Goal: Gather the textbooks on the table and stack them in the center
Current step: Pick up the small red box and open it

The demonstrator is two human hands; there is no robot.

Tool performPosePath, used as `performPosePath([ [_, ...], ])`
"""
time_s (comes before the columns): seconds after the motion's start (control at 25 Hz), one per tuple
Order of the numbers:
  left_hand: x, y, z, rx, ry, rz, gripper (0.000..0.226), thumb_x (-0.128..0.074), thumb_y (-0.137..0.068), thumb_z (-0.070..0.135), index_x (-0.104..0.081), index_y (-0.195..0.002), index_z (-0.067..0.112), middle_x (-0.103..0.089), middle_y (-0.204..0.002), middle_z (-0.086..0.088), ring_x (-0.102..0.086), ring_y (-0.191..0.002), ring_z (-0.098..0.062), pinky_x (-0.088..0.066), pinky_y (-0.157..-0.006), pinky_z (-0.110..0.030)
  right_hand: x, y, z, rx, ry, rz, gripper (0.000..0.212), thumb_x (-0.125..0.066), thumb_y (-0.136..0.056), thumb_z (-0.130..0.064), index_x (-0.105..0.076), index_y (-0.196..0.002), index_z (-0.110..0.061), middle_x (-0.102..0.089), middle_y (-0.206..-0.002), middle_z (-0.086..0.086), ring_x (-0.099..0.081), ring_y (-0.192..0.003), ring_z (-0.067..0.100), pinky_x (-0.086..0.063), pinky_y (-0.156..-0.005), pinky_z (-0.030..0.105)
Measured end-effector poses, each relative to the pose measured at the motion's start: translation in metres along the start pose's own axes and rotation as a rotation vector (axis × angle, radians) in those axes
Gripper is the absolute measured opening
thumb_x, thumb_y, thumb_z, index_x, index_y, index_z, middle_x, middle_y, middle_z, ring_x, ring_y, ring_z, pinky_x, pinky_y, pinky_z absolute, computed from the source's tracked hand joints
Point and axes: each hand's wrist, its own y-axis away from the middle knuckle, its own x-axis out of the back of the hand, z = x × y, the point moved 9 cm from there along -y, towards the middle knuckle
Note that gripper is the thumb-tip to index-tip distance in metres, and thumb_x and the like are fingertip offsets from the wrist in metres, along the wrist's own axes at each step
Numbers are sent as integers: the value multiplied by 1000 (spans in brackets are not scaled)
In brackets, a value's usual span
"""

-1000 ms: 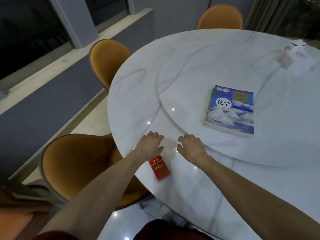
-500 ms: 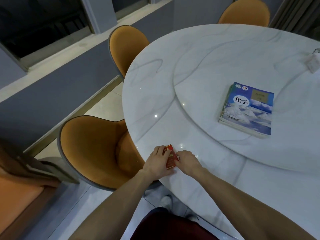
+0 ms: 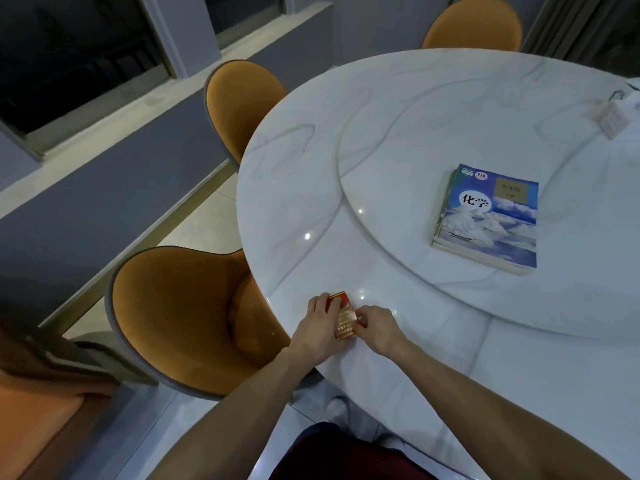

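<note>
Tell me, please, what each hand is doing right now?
Left hand: closed on the red pack, gripping its left side.
Right hand: fingers pinching the pack's right edge.

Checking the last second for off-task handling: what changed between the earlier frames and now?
Both hands drew back to the table edge and closed on the small red and gold box: left hand wraps its left side, right hand pinches its right edge. A second ago the box lay flat with both hands open beyond it. The stack of textbooks with a blue cover stayed on the round white marble turntable, untouched.
</note>
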Motion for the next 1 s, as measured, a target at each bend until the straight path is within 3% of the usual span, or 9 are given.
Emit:
performPosePath([
  [0.08,7,-8,11,-30,-4,17,77,-61,-79,50,-32,-140,13,-33,-145,-7,-28,-135,-23,-48,-100,-36,16,1,5,-13,-55,67,22,-55,-89,-18,-68,-104,-7,-69,-89,11,-61,-80,23,-39,-62,19],
  [0.4,30,-60,103,-251,-19,18,76,-65,-80,43,-34,-141,11,-30,-146,-6,-25,-137,-22,-48,-100,-37,111,19,46,-79,-226,344,25,-56,-85,-8,-69,-106,-8,-71,-97,15,-65,-89,28,-53,-83,33],
  [0.56,33,-82,161,-368,-22,12,76,-65,-80,45,-34,-141,11,-29,-146,-6,-24,-138,-21,-46,-103,-38,157,37,82,-158,-249,468,31,-59,-86,-9,-64,-116,-6,-67,-110,15,-64,-98,26,-50,-89,29],
  [1.0,-3,-106,349,-681,-32,-48,74,-65,-79,45,-37,-140,13,-33,-144,-6,-27,-135,-23,-39,-108,-35,251,120,218,-404,-403,733,29,-61,-86,-12,-65,-114,-7,-70,-104,15,-65,-96,26,-52,-90,33],
])
